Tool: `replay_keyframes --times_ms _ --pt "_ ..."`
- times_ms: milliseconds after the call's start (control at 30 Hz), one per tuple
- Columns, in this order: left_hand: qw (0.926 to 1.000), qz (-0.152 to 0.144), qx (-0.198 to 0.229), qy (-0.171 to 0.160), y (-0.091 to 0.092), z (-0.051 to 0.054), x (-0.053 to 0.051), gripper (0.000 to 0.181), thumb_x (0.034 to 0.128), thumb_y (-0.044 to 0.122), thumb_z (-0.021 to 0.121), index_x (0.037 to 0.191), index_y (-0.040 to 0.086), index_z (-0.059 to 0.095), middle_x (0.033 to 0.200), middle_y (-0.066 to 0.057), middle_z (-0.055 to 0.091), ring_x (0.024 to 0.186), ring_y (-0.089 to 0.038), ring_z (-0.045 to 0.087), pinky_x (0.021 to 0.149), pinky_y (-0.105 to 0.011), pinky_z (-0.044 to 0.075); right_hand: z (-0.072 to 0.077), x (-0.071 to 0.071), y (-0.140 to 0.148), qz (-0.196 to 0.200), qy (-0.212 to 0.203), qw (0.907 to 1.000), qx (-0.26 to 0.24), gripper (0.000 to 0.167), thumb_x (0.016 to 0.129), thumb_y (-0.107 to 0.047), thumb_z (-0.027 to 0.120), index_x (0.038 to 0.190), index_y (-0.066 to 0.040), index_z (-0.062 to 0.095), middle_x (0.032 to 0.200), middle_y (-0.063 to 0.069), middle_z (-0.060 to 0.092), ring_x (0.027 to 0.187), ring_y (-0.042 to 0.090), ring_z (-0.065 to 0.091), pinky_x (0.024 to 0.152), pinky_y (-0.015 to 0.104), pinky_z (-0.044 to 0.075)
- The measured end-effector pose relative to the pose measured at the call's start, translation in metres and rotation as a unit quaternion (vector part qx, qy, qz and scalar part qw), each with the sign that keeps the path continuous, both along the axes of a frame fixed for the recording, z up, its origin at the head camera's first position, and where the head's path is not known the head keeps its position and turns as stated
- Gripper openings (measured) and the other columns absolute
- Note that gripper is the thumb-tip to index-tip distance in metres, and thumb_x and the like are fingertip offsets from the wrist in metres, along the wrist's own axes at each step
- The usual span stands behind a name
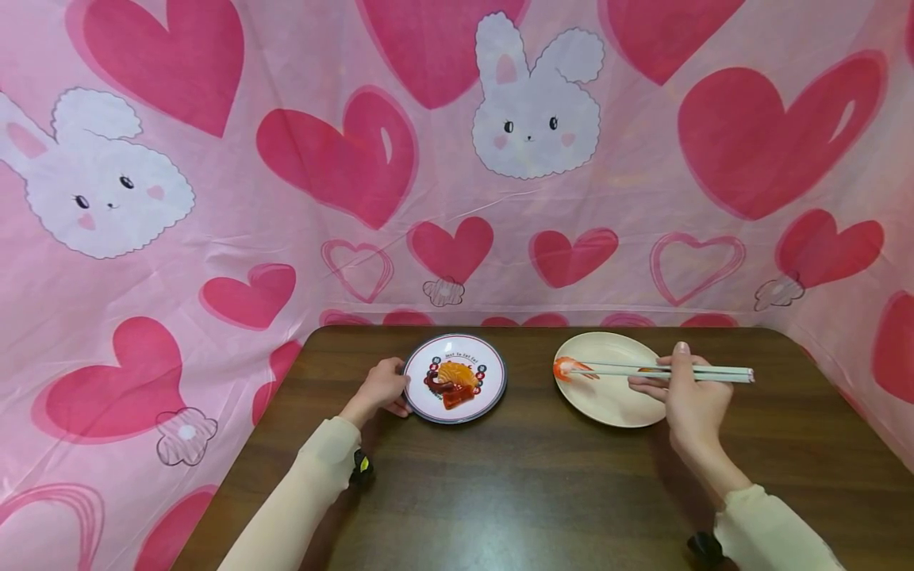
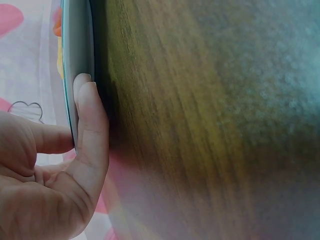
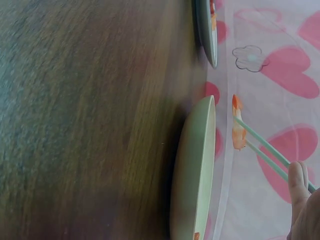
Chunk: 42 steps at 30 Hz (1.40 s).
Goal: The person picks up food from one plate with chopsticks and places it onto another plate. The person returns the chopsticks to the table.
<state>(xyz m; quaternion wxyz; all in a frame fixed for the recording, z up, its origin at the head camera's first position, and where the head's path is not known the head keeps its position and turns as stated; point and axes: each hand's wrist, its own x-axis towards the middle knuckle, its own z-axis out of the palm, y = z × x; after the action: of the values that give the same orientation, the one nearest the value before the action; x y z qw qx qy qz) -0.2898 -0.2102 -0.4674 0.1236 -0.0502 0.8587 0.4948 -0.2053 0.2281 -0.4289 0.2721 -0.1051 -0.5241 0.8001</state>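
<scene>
In the head view my left hand [image 1: 385,387] grips the left rim of a white plate with a dark edge [image 1: 419,373]. The left wrist view has the thumb at the rim and fingers [image 2: 92,130] under the plate's side [image 2: 80,45]. On it lie an orange-yellow food piece [image 1: 457,373], a glossy red-brown piece [image 1: 459,397] and a darker curved piece. My right hand [image 1: 696,404] holds pale green chopsticks [image 1: 724,374]. Their tips pinch an orange-and-white shrimp [image 1: 566,368], raised above the left edge of a cream plate [image 1: 607,408]; the right wrist view shows the shrimp [image 3: 238,130] apart from that plate.
Both plates stand near the back of a dark brown wooden table [image 1: 528,476], with a gap between them. A small orange-red piece [image 3: 197,235] shows at the cream plate's rim in the right wrist view. Pink cloth with hearts and rabbits [image 1: 535,198] hangs behind and beside the table.
</scene>
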Motion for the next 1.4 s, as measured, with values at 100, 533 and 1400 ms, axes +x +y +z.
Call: replay_keyframes --times_ms 100,533,1400 --pt "1.0 0.0 0.0 -0.002 0.0 0.001 0.0 0.044 0.107 0.004 0.052 0.148 -0.01 0.044 0.084 -0.024 0.063 0.052 -0.022 0.066 0.051 -0.038 0.064 0.0 -0.001 -0.002 0.001 0.009 0.9999 0.006 0.043 0.107 -0.026 0.062 0.098 0.016 0.06 0.07 0.022 0.072 0.056 0.027 0.074 0.056 0.04 0.062" --pt "1.0 0.003 0.002 -0.003 0.0 0.0 0.0 0.047 0.1072 0.004 0.052 0.151 -0.009 0.042 0.085 -0.024 0.063 0.052 -0.023 0.066 0.052 -0.038 0.064 0.003 -0.002 -0.012 0.007 0.01 0.9999 0.008 0.041 0.107 -0.024 0.062 0.096 0.015 0.06 0.072 0.018 0.07 0.057 0.029 0.074 0.057 0.041 0.063" --pt "1.0 0.003 0.003 -0.002 -0.002 0.0 -0.001 0.047 0.1068 0.004 0.053 0.15 -0.009 0.042 0.085 -0.024 0.063 0.052 -0.023 0.066 0.052 -0.038 0.064 0.008 -0.012 -0.037 0.019 0.042 0.9986 0.024 0.046 0.107 -0.027 0.063 0.096 0.017 0.059 0.073 0.021 0.071 0.057 0.03 0.074 0.056 0.044 0.063"
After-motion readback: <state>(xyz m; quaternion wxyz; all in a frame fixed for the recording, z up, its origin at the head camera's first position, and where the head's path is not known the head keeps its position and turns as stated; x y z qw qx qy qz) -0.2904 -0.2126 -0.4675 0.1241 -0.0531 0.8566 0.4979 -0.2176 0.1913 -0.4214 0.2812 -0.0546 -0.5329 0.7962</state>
